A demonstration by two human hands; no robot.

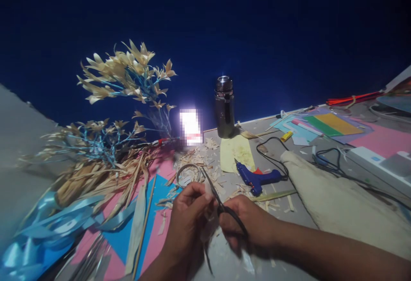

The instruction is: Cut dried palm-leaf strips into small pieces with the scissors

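Note:
My right hand (253, 223) grips a pair of scissors (236, 220) by its dark handles, the blades pointing up and away. Pinched between the thumb and fingers of my left hand (189, 212) is a pale piece of dried husk (208, 188), right beside the blades. Whether the blades touch the husk I cannot make out. Just beyond my left fingers lies a roll of tape (180, 173). Husk scraps (212, 144) litter the surface around it. A blue glue gun (257, 177) rests past my right hand, partly over a yellow sheet (231, 152).
A dark flask (224, 114) stands at the back beside a bright light. Husk flowers on blue stems (128, 75) rise at the left, above dried husks (83, 182) and blue ribbon (61, 221). A rolled cream cloth (340, 206), cables and coloured sheets lie at the right.

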